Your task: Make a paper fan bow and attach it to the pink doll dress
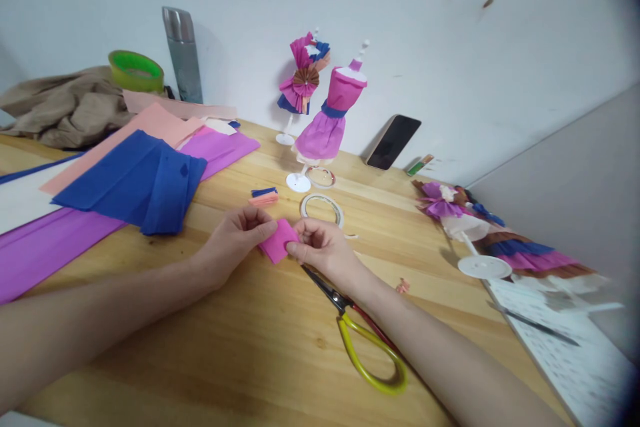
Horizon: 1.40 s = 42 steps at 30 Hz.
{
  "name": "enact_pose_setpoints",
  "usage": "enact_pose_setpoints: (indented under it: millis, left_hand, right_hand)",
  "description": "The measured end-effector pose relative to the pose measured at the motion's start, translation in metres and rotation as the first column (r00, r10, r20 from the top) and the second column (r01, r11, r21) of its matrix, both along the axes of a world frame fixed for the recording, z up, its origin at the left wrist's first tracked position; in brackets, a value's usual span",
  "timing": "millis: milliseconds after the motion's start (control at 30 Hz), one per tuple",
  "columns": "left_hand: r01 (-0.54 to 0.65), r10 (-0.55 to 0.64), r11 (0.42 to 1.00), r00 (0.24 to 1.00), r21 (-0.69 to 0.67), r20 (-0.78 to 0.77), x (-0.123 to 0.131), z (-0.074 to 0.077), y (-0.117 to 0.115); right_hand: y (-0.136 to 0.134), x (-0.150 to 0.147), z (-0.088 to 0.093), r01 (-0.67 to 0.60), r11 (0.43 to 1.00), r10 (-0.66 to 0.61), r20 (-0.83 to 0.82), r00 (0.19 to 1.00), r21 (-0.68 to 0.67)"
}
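Folded pink crepe paper (276,244) is held between both hands, just above or resting on the tabletop (225,347); the view does not settle which. The left hand (240,232) has a narrow grip, thumb and fingers pinching the paper's upper left side; the right hand (327,252) has an equally narrow one on the right edge, its thumb across the front face. The piece looks very light and soft, and is probably a little stiffer where it seems to be layered. Its matt surface should give skin enough friction, so slipping seems less of a risk than tearing, stretching or a crushed crease. A gentle pinch at opposite edges suits it best, with the fingertips flat and close to the fold so that the layers stay aligned; hard pressure in the middle would likely wrinkle it. Scissors (341,303) lie just beside the right hand, with their tips near the paper, and a tape roll (323,197) and small blue strips (264,192) rest just beyond the hands.
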<state>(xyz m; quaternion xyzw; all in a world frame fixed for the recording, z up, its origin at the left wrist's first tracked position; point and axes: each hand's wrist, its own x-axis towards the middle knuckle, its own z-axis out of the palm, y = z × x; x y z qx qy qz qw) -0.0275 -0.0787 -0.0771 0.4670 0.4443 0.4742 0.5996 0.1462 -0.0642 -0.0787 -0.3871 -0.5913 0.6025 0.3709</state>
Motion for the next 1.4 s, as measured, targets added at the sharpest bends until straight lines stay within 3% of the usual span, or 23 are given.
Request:
enact_pose_setpoints:
  millis: [167, 333, 633, 767, 1200, 1400]
  left_hand:
    - [-0.012, 0.012, 1.0, 1.0, 0.005, -0.017, 0.0009, 0.0032, -0.0004]
    - [0.043, -0.046, 0.998, 0.997, -0.052, -0.062, -0.0002, 0.0028, 0.0004]
    - [-0.029, 0.038, 0.998, 0.989, 0.061, -0.144, -0.0043, 0.007, 0.0018]
    - [-0.018, 0.021, 0.999, 0.993, 0.028, -0.12, -0.0045, 0.006, -0.0002]
    - [0.019, -0.02, 0.998, 1.0, -0.054, -0.019, -0.0009, 0.0039, -0.004]
    - [0.034, -0.033, 0.998, 0.999, -0.053, 0.014, 0.0016, 0.0008, -0.0049]
  right_hand:
    - [0.0031, 0.0022, -0.0031, 0.116, 0.992, -0.12, -0.068, 0.99, -0.055]
    - [0.0016, 0.0016, -0.0012, 0.087, 0.996, -0.087, -0.005, 0.996, -0.025]
    - [0.0025, 0.0016, -0.0013, 0.155, 0.985, -0.155, 0.0, 0.988, 0.082]
    - [0.0019, 0.0018, 0.0001, 0.172, 0.981, -0.173, -0.003, 0.985, 0.084]
    - [-0.0018, 0.0005, 0.0005, 0.186, 0.968, -0.207, -0.116, 0.971, -0.17]
    - [-0.0009, 0.0001, -0.0042, 0.151, 0.969, -0.184, -0.158, 0.97, -0.198]
